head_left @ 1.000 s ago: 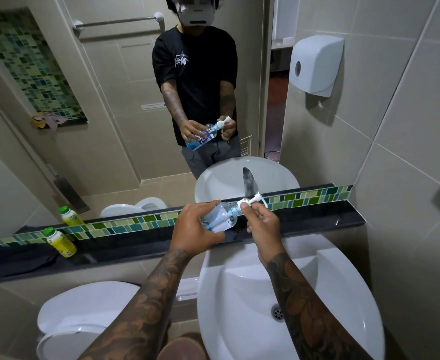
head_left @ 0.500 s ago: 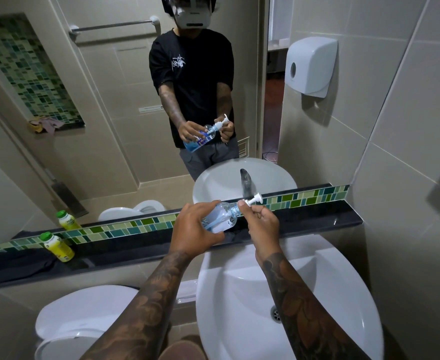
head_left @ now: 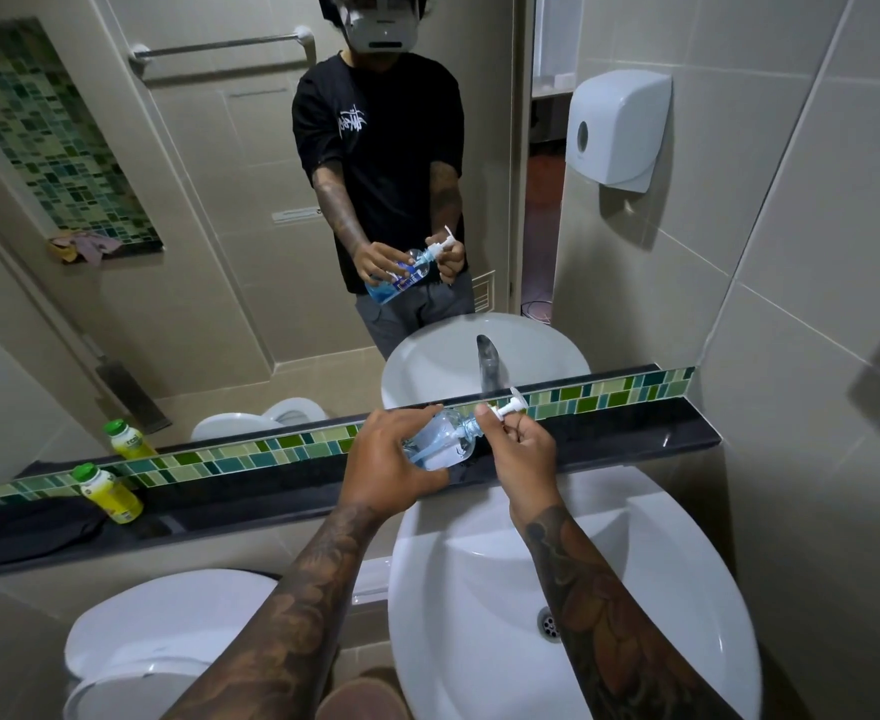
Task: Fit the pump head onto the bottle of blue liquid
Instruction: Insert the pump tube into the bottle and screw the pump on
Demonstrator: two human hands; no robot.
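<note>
Above the white ceramic basin (head_left: 479, 605), the left hand (head_left: 385, 459) wraps the tilted clear plastic bottle of blue liquid (head_left: 440, 441); the right hand (head_left: 518, 449) pinches the white plastic pump head (head_left: 505, 407) seated at its neck, both grips closed.

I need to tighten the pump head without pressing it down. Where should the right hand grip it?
Grip the pump head at its collar by the bottle neck, right hand coming from the right. The bottle lies tilted, neck rightward, steadied by the left hand.
</note>
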